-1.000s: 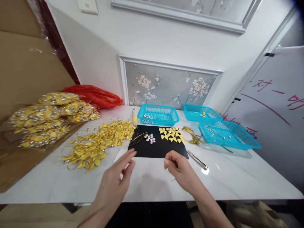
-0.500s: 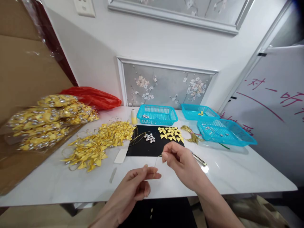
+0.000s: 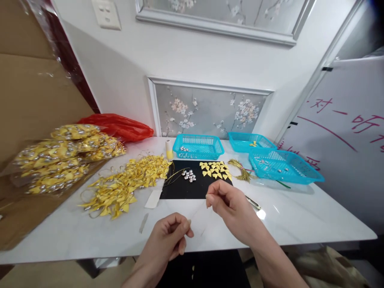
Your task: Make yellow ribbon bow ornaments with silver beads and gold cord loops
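Above the table's front edge, my left hand [image 3: 171, 238] is closed, thumb and forefinger pinched together. Higher and to the right, my right hand [image 3: 225, 204] also pinches with its fingertips. A very thin cord, barely visible, runs between the two pinches. Beyond them lies a black mat [image 3: 180, 193]. On it are a cluster of silver beads [image 3: 189, 175], several yellow bow-like ribbon pieces [image 3: 216, 169] and a few loose cords [image 3: 175, 176] at its left edge. A cutter knife [image 3: 253, 202] is partly hidden behind my right hand.
A heap of yellow ribbon pieces with beads [image 3: 129, 180] lies left, bagged ones [image 3: 63, 156] behind it. Turquoise baskets [image 3: 198, 146] stand at the back and right [image 3: 300, 166]. A cord bundle [image 3: 241, 170], a thread spool [image 3: 169, 150] and a red bag [image 3: 120, 127] are also there.
My left hand has come down and right, towards the right hand, and its fingers have closed into a pinch on the cord. My right hand stays pinched in nearly the same place.
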### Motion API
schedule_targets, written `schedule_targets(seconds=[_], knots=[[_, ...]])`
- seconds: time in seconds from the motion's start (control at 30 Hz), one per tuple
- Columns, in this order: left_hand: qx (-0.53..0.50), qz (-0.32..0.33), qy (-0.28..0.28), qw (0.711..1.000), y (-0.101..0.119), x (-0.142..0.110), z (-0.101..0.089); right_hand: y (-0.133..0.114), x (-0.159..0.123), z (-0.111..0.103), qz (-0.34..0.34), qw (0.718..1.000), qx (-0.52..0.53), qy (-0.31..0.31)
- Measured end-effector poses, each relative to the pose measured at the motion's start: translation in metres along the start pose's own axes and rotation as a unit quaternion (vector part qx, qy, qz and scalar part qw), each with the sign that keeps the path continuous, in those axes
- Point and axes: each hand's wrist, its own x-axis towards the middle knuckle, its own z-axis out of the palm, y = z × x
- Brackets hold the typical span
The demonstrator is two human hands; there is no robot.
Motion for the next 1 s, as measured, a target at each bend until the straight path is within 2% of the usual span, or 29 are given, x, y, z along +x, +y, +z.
schedule_targets(seconds=[0.13,0.27,0.37,0.43,0.57,0.63,0.7,0.77,0.87,0.93,1.0], knots=[[-0.03,0.029,0.02,0.999,0.005,-0.006,-0.007,0.004,-0.008,-0.003,0.007,1.0,-0.013,0.008],[-0.114,0.039,0.026,0.992,0.02,-0.016,-0.013,0.011,-0.02,-0.005,0.012,0.999,-0.042,0.017],[-0.218,0.024,-0.001,0.976,0.027,-0.023,-0.012,0.012,-0.028,-0.003,-0.005,0.998,-0.063,-0.012],[-0.236,0.032,-0.01,0.971,0.029,-0.026,-0.012,0.01,-0.034,0.0,-0.021,0.996,-0.075,-0.04],[-0.083,0.1,0.011,0.992,0.025,-0.024,-0.015,0.001,-0.044,0.0,-0.036,0.99,-0.085,-0.107],[0.033,0.129,0.009,0.991,0.023,-0.022,-0.017,-0.004,-0.048,-0.002,-0.036,0.987,-0.076,-0.134],[0.179,0.171,-0.025,0.969,0.021,-0.02,-0.016,-0.006,-0.049,-0.003,-0.024,0.989,-0.051,-0.133],[0.299,0.216,-0.09,0.925,0.019,-0.021,-0.013,-0.006,-0.048,-0.004,-0.005,0.993,-0.012,-0.116],[0.352,0.266,-0.165,0.882,0.015,-0.023,-0.007,-0.003,-0.046,-0.001,0.02,0.994,0.047,-0.096],[0.373,0.279,-0.167,0.869,0.013,-0.024,-0.004,-0.003,-0.046,0.003,0.022,0.992,0.07,-0.1],[0.397,0.262,-0.154,0.866,0.011,-0.024,-0.002,-0.005,-0.048,0.008,0.023,0.991,0.077,-0.111]])
